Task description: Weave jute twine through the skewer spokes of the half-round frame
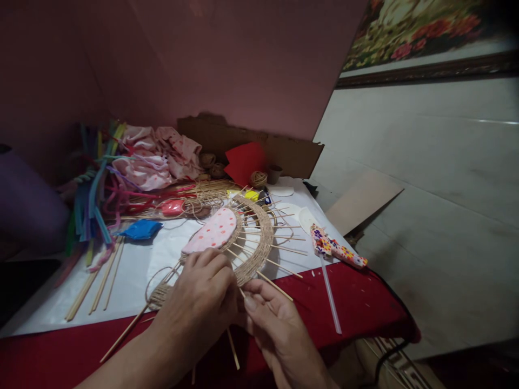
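A round frame of thin wooden sticks woven with jute twine is held tilted over the table's front edge. Pink fabric with red dots covers its middle, and the stick ends fan outward past the woven band. My left hand is closed over the frame's near side, its fingers bent and partly hiding the weave. Thumb and fingers of my right hand pinch the frame's lower edge at a stick. A small wound bundle of twine lies just left of my left hand, with a strand looping from it.
A flower-patterned glue gun with a clear glue stick lies at the right. Blue packet, loose sticks, pipe cleaners and crumpled dotted fabric occupy the left. Behind stand red paper and cardboard.
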`<action>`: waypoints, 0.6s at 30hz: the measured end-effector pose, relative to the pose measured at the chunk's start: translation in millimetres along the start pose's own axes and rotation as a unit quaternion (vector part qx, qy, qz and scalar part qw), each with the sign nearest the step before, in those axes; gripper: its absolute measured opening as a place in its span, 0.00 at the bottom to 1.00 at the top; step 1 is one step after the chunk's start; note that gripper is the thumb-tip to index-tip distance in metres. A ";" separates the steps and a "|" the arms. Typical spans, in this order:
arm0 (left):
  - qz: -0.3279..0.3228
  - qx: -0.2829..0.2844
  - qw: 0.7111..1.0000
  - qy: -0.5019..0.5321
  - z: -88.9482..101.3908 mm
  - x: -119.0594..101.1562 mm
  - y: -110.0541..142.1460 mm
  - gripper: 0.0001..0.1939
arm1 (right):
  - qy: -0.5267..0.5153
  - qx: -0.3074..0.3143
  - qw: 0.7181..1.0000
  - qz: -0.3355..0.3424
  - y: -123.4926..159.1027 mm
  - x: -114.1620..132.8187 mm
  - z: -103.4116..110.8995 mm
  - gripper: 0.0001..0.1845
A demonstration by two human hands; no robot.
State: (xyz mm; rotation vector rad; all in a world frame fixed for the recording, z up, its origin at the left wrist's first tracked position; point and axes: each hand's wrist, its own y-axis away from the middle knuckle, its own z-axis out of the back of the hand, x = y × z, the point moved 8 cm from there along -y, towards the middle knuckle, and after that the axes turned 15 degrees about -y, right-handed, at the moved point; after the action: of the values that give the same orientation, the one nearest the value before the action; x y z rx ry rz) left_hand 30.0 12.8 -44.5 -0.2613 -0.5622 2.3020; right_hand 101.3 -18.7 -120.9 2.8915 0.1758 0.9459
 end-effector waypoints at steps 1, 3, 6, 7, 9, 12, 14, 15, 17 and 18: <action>0.001 0.002 1.000 0.004 -0.1 0.3 0.2 0.09 | 0.004 -0.004 1.000 -0.001 0.0 -0.2 0.7 0.12; 0.002 0.008 1.000 0.024 1.0 1.9 0.5 0.08 | 0.008 -0.008 1.000 0.002 0.3 0.4 0.9 0.11; 0.033 -0.005 0.997 0.067 10.6 13.1 0.8 0.05 | -0.003 0.009 1.000 -0.001 1.6 1.9 -3.8 0.09; 0.056 -0.014 0.995 0.079 15.6 20.1 1.1 0.04 | -0.008 0.016 1.000 -0.004 2.1 2.4 -5.8 0.10; 0.107 -0.027 0.988 0.105 25.3 36.5 2.7 0.04 | -0.016 0.013 1.000 -0.009 3.1 3.5 -7.0 0.11; 0.152 -0.004 0.973 0.173 32.2 55.2 5.9 0.06 | -0.021 -0.005 1.000 -0.005 3.9 4.9 -4.8 0.12; 0.170 0.010 0.962 0.215 34.0 61.9 7.9 0.06 | -0.023 -0.003 1.000 -0.004 4.0 4.4 -4.7 0.13; 0.175 0.013 0.957 0.229 34.3 63.1 8.5 0.05 | -0.023 0.001 1.000 -0.004 4.1 4.1 -5.0 0.13; 0.167 0.019 0.956 0.240 32.6 59.3 7.9 0.05 | -0.020 0.008 1.000 -0.001 4.0 3.8 -6.2 0.12; 0.152 0.028 0.958 0.239 29.7 54.2 6.8 0.05 | -0.016 0.013 1.000 0.002 3.9 3.9 -7.3 0.12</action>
State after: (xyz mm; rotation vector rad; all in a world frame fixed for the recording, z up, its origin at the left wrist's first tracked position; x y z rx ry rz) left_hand -22.8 37.4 -22.6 -0.9029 -0.2182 2.4162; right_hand 100.4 -21.6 -112.3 2.9289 0.1823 0.9043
